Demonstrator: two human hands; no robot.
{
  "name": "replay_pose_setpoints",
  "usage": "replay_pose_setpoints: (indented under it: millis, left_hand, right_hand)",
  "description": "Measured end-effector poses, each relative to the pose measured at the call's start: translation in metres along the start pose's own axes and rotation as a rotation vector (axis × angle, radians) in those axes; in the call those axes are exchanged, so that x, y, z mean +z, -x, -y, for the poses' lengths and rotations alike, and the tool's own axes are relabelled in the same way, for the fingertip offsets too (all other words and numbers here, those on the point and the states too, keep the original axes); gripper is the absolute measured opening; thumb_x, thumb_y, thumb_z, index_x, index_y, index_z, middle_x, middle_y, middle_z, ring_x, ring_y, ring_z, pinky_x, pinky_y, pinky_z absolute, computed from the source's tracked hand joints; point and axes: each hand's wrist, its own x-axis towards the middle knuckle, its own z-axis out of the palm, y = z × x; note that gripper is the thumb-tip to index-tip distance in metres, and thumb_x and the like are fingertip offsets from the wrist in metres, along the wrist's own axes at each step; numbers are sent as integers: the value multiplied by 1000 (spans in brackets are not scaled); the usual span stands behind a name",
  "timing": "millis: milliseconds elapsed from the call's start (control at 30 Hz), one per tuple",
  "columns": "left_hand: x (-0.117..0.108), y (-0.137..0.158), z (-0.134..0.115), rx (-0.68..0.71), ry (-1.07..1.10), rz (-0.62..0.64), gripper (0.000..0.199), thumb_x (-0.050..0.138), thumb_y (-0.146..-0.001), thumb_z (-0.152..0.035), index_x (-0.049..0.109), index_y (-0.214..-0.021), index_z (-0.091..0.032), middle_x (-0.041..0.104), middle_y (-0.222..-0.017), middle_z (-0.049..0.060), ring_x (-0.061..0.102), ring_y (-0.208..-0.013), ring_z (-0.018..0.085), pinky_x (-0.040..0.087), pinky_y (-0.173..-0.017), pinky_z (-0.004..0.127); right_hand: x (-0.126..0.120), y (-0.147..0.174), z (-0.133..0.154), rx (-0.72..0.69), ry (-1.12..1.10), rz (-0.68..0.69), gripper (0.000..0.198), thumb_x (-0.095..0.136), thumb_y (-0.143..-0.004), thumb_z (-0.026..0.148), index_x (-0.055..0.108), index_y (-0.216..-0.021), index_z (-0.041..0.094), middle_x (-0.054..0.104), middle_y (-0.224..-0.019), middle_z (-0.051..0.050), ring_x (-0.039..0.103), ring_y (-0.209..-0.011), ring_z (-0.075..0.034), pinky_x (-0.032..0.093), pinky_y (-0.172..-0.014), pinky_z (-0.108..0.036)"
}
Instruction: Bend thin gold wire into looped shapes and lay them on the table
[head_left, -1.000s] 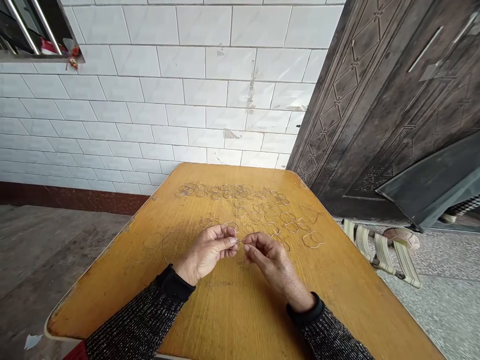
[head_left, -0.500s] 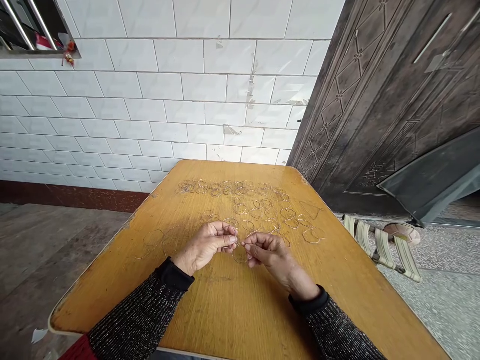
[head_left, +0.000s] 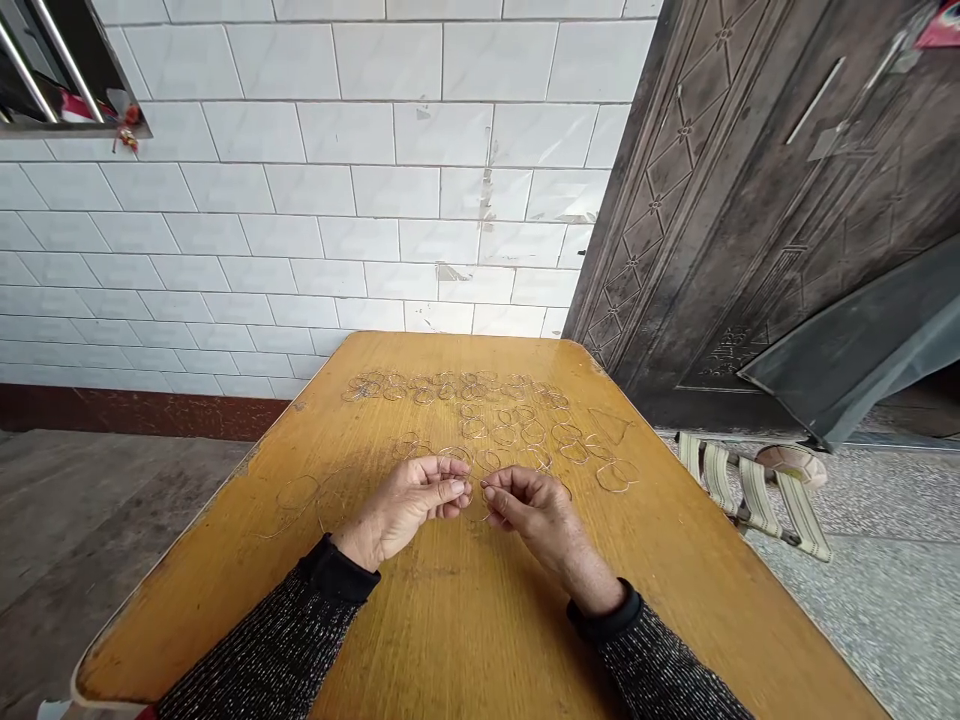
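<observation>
My left hand (head_left: 405, 507) is closed in a pinch over the middle of the wooden table (head_left: 450, 640), thumb against forefinger. Facing it, my right hand (head_left: 541, 520) pinches too, a short gap away. Between the fingertips runs a thin copper-coloured wire (head_left: 480, 518), part of it bent in a loop; its finer shape is too small to make out. Beyond the hands lie wire loops (head_left: 617, 476), many joined into figure-like shapes in rough rows. Looser curved wire (head_left: 298, 493) rests left of my left hand.
A white tiled wall (head_left: 390, 190) stands at the table's far edge. To the right are a dark carved door (head_left: 697, 200), a grey sheet (head_left: 847, 340) and a striped strap seat (head_left: 757, 490) on the floor. A barred window (head_left: 56, 70) is at upper left.
The camera view has tilted and shifted slightly, so the table appears lower and further left. Both hands keep their pinch on the wire, with only small finger movement.
</observation>
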Motion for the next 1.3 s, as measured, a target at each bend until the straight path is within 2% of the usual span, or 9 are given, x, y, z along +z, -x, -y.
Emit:
replay_pose_setpoints:
  millis: [200,333,600,767,867,1100,1300]
  left_hand:
    - [6,2,-1,104,-185,-30,24,69,-65,-26,61,-83,-13,60,-71,2,53,-64,11,40,-61,25]
    - [11,4,-2,119,-236,-19,23,67,-67,-27,59,-83,-13,60,-68,1,53,-61,11,41,-60,26]
    - [9,0,4,78,-147,-27,22,69,-66,-26,56,-76,-13,60,-63,0,55,-58,11,40,-57,26]
    - [9,-1,9,-12,9,-11,27,73,-61,-27,55,-74,-14,61,-68,1,57,-62,11,41,-60,25]
    - [9,-2,12,-10,48,0,27,74,-60,-27,55,-74,-14,60,-68,0,56,-62,10,42,-62,26]
    - [8,-3,17,21,59,9,23,72,-63,-27,58,-74,-12,58,-68,0,54,-61,9,41,-62,25]
    - [9,-3,16,31,59,-7,22,73,-62,-24,57,-74,-13,58,-67,-1,54,-58,9,40,-60,25]
  right_hand:
    - [2,2,10,40,-41,9,34,66,-60,47,58,-76,18,59,-64,0,52,-51,-10,38,-47,-22]
    - [3,3,11,31,-59,63,31,65,-63,46,58,-72,16,56,-58,2,47,-48,-8,34,-46,-21]
    - [2,3,5,-14,-46,79,29,62,-68,45,57,-68,16,53,-56,2,45,-48,-8,34,-47,-22]
    - [4,2,3,-29,-71,33,27,64,-65,42,55,-63,16,53,-54,3,44,-46,-7,33,-46,-21]
    - [4,2,2,-24,-88,30,28,65,-65,42,55,-61,16,53,-52,3,45,-45,-8,33,-46,-21]
    - [1,2,3,7,-108,45,26,69,-62,41,59,-63,17,55,-51,3,46,-44,-7,33,-44,-20]
    - [-4,3,8,117,-183,126,23,73,-60,35,63,-67,16,60,-54,2,49,-44,-6,32,-41,-17]
